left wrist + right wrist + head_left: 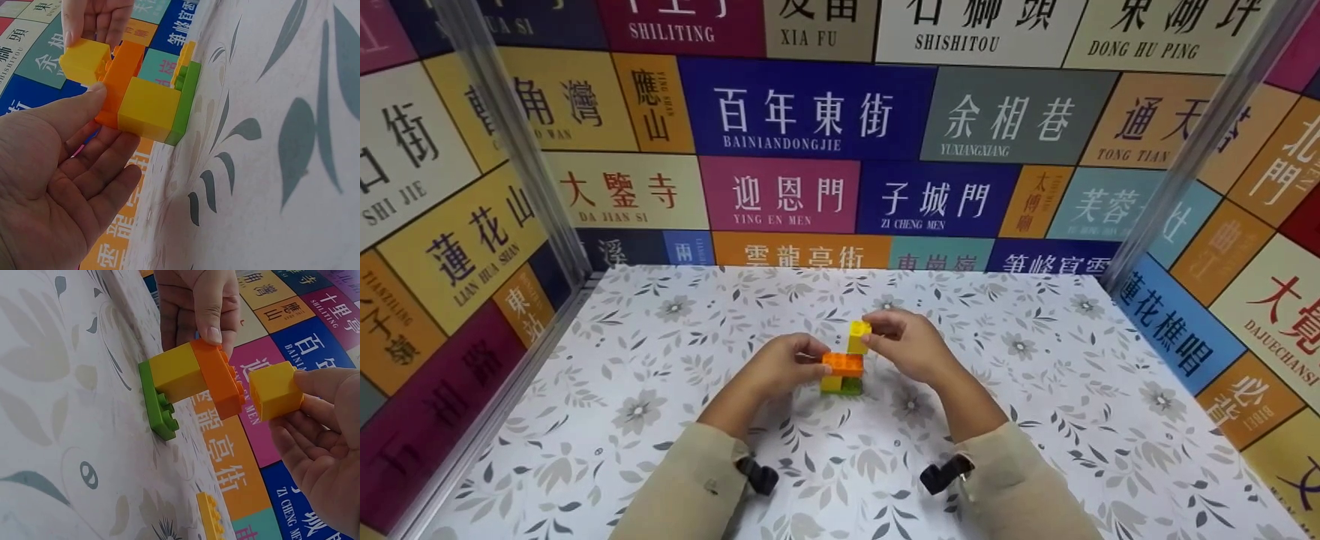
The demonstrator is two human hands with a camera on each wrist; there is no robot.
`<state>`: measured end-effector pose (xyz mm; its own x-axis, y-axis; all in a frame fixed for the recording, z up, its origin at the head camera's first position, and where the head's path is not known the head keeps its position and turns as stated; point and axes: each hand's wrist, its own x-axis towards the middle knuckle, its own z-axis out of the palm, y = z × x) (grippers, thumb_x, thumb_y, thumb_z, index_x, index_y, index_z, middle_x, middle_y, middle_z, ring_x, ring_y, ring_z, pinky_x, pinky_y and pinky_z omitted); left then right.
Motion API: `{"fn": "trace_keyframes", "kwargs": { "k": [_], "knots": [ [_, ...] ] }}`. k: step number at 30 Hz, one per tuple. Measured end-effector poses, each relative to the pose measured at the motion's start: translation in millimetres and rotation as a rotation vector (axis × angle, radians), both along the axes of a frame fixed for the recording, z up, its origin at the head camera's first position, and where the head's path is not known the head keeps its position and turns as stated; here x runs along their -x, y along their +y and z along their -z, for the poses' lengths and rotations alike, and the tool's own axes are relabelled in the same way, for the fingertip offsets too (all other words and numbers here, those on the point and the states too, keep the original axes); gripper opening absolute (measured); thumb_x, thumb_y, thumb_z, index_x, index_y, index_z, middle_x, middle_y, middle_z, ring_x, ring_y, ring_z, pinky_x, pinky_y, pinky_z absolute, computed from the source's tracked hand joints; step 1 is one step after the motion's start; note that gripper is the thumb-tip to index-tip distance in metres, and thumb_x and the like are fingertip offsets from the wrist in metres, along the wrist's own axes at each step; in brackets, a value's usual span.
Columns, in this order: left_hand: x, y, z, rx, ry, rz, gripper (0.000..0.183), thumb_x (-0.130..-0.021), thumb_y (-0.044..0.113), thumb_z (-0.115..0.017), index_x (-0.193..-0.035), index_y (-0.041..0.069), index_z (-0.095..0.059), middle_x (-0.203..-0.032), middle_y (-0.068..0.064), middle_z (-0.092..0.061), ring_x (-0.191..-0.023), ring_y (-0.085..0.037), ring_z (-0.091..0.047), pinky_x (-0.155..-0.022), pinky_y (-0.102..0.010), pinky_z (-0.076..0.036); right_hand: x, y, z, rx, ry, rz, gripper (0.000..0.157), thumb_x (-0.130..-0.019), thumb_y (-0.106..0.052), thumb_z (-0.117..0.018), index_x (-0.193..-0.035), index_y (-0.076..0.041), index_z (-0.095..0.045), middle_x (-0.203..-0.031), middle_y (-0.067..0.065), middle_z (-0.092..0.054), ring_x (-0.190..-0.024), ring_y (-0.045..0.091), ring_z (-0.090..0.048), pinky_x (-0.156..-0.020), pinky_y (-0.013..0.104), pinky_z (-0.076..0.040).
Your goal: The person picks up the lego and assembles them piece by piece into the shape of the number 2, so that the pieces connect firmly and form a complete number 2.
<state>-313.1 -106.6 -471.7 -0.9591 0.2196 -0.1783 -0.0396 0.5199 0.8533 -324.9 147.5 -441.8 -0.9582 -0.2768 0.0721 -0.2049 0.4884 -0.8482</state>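
Note:
My left hand (781, 369) pinches the orange brick (218, 379) at the top of a small stack, thumb on one side and fingers on the other. Under the orange brick sits a yellow brick (149, 108), and a flat green brick (157, 408) forms the base on the tabletop. The green brick's studs show on the side the yellow one leaves bare. Between thumb and fingers, my right hand (913, 346) holds another yellow brick (274, 390). In the right wrist view a narrow gap separates it from the orange studs.
A further yellow studded piece (210, 516) lies on the table beyond the stack. The floral-patterned tabletop (660, 465) meets walls of coloured sign panels (810, 109) at the back and sides. Clear upright posts (529, 127) stand at the corners.

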Motion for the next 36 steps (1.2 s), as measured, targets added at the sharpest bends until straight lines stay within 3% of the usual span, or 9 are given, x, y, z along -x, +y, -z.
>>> {"fn": "trace_keyframes", "kwargs": {
  "k": [7, 20, 30, 36],
  "knots": [
    [0.6, -1, -0.3, 0.005, -0.011, 0.005, 0.022, -0.094, 0.028, -0.084, -0.115, 0.026, -0.075, -0.126, 0.003, -0.075, -0.123, -0.021, -0.071, -0.114, -0.046, -0.055, -8.2, -2, -2.2, -0.028, -0.001, -0.037, 0.038, -0.099, -0.027, -0.078, -0.135, -0.016, -0.074, -0.129, 0.003, -0.076, -0.116, 0.021, -0.072, -0.104, 0.042, -0.061],
    [0.5, 0, 0.2, -0.011, -0.003, 0.007, 0.022, -0.095, 0.025, -0.084, -0.115, 0.023, -0.075, -0.125, 0.001, -0.075, -0.121, -0.021, -0.072, -0.113, -0.045, -0.056, -9.1, 0, 5.2, -0.009, 0.029, -0.121, 0.042, -0.101, -0.025, -0.075, -0.137, -0.005, -0.071, -0.130, 0.011, -0.076, -0.118, 0.026, -0.072, -0.103, 0.042, -0.061],
    [-0.8, 2, -3.7, 0.007, -0.066, -0.029, 0.021, -0.095, 0.025, -0.083, -0.114, 0.027, -0.075, -0.130, 0.002, -0.073, -0.126, -0.022, -0.069, -0.117, -0.047, -0.053, -10.9, -1, 4.9, -0.001, 0.014, -0.128, 0.041, -0.101, -0.028, -0.075, -0.136, -0.008, -0.072, -0.130, 0.011, -0.075, -0.118, 0.026, -0.072, -0.104, 0.043, -0.061],
    [-0.5, 1, -4.7, 0.007, -0.066, -0.024, 0.021, -0.095, 0.027, -0.084, -0.114, 0.027, -0.074, -0.128, 0.003, -0.073, -0.125, -0.021, -0.069, -0.116, -0.047, -0.054, -11.1, -1, 3.4, -0.012, 0.013, -0.128, 0.040, -0.101, -0.027, -0.075, -0.137, -0.010, -0.072, -0.129, 0.010, -0.076, -0.116, 0.024, -0.072, -0.102, 0.041, -0.062]
  ]
}}
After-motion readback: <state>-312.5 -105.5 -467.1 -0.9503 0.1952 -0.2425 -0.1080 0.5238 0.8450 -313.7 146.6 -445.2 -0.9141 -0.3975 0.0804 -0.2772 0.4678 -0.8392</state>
